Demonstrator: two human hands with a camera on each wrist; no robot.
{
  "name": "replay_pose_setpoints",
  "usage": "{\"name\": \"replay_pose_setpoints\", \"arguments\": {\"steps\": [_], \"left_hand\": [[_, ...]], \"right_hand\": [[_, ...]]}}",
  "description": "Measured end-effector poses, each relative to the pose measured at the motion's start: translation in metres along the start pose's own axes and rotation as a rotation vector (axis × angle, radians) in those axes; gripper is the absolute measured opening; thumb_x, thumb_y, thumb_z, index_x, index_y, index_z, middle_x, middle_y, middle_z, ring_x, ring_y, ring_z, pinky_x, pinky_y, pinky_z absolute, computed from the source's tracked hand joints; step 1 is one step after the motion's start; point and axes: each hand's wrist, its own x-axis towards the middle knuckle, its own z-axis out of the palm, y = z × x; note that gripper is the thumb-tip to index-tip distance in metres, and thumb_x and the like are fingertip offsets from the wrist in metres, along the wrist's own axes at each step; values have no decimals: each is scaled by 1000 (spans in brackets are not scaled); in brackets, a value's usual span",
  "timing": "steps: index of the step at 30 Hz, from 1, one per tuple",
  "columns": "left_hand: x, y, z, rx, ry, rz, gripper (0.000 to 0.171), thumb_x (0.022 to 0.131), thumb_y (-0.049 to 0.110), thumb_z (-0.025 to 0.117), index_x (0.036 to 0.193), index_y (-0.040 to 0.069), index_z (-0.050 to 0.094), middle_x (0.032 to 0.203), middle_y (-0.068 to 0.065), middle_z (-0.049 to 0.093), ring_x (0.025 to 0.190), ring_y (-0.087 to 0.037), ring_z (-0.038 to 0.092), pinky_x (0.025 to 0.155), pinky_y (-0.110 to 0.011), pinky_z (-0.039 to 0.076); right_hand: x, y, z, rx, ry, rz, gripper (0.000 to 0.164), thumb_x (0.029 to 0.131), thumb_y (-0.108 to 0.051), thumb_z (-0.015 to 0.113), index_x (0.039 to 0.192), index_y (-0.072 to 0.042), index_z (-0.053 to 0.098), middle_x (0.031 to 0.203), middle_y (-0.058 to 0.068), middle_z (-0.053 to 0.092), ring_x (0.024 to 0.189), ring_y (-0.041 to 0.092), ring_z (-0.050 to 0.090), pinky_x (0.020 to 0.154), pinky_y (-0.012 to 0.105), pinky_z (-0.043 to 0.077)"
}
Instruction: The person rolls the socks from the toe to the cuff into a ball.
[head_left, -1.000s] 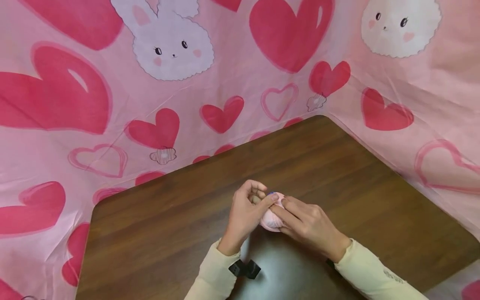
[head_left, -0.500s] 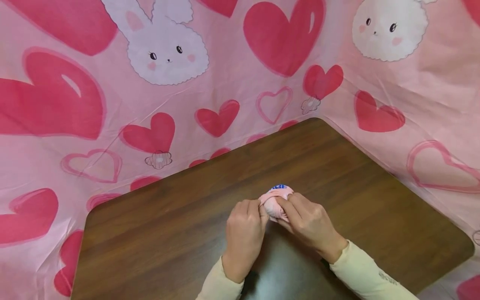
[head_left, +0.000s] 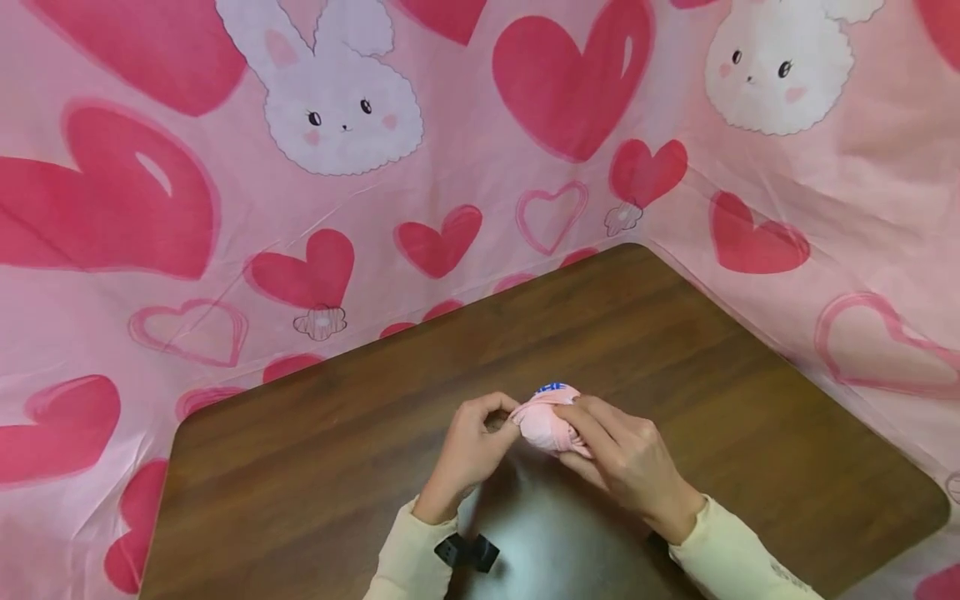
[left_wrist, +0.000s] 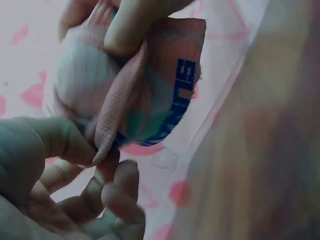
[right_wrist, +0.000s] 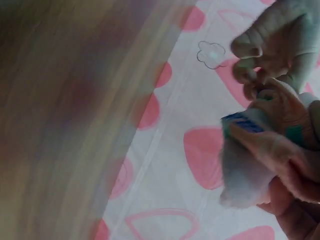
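Heart-printed cloth (head_left: 457,125) borders a brown table (head_left: 330,450) beneath the pink bundle (head_left: 543,425).

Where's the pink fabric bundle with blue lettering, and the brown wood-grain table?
Pink fabric bundle with blue lettering (head_left: 545,423): head view, pale rounded bulge.
Brown wood-grain table (head_left: 315,467): head view, left part of tabletop.

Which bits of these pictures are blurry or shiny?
Head view: pale glare on the table, below the pink cloth, while the red hearts look fairly crisp; left wrist view: the table smeared at right, the cloth clearer; right wrist view: the table blurred at left.
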Motion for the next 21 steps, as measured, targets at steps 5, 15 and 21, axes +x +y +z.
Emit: {"name": "replay_pose_setpoints", "arguments": {"steps": [5,15,21], "left_hand": [[2,-25,8,-293,127,-206,31,80,-12,54,58,6,40,69,-6,50,71,-22,57,52,-29,47],[-3,44,5,-490,122,-5,16,80,10,70,91,2,61,82,-11,62,72,-25,62,54,-35,50],[-3,75,6,-410,174,57,18,74,8,75,90,3,69,79,-10,65,67,-28,62,61,-37,52]], "right_hand": [[15,-5,-13,135,223,129,35,78,-25,71,88,8,64,80,12,63,66,19,61,64,23,49],[14,9,-20,49,288,276,36,68,-23,73,86,7,64,77,10,63,63,19,59,67,18,46],[4,9,-10,85,299,271,47,70,-32,76,87,10,59,80,15,63,68,22,60,78,17,45]]}}
